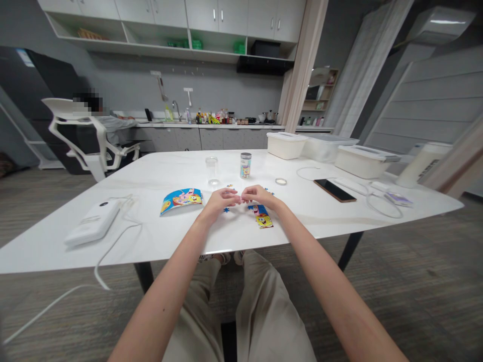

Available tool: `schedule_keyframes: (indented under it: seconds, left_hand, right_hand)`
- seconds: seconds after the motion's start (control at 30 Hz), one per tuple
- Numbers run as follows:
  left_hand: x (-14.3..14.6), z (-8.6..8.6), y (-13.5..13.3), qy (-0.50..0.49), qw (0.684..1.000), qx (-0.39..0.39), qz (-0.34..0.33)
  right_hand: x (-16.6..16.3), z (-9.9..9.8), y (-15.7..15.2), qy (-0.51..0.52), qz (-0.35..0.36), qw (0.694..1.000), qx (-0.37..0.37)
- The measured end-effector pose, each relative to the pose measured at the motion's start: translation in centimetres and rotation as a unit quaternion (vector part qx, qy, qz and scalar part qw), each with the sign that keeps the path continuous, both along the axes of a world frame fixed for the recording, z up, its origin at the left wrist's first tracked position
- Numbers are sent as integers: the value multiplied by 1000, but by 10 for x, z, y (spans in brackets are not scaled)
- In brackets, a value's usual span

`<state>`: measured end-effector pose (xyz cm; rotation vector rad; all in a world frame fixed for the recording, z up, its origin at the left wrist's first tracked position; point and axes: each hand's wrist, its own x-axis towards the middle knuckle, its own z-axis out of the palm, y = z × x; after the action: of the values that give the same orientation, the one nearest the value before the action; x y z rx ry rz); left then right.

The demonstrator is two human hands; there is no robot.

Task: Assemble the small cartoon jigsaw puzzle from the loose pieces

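Note:
My left hand (222,200) and my right hand (260,194) meet fingertip to fingertip just above the white table (222,234). Both are closed in a pinch. Whatever sits between the fingers is too small or hidden to make out. Below my right hand lies a joined section of a cartoon jigsaw puzzle (263,219), blue, red and yellow. One loose blue puzzle piece (226,210) rests under my left hand, and several more show behind the hands. To the left, a curved picture sheet (182,200) with matching cartoon figures stands bowed on the table.
Behind my hands are a clear jar (212,171), a cartoon-printed can (245,166) and a ring-shaped lid (280,181). A phone (335,190), cables and white storage boxes (287,146) lie right. A white device (94,221) sits left. A person sits beyond a chair (100,136).

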<state>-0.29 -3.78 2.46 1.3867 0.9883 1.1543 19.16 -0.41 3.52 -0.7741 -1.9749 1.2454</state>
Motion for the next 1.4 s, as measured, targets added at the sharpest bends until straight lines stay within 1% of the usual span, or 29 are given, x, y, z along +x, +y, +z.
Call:
schedule_keyframes:
  seconds: [0.2,0.4,1.17,1.4]
  left_hand:
    - [-1,2,0,8,1000,-3,8]
    - [-1,3,0,4,1000,1,7]
    - [0,1,0,1,1000,2,-1]
    - [-1,-1,3,23,999,7,-25]
  right_hand:
    - [2,1,0,-7,13,1000,5]
    - [3,0,0,9,18,1000,-2]
    - [3,-6,7,16,1,1000,-18]
    - [2,-5,8,9,-5,1000,-22]
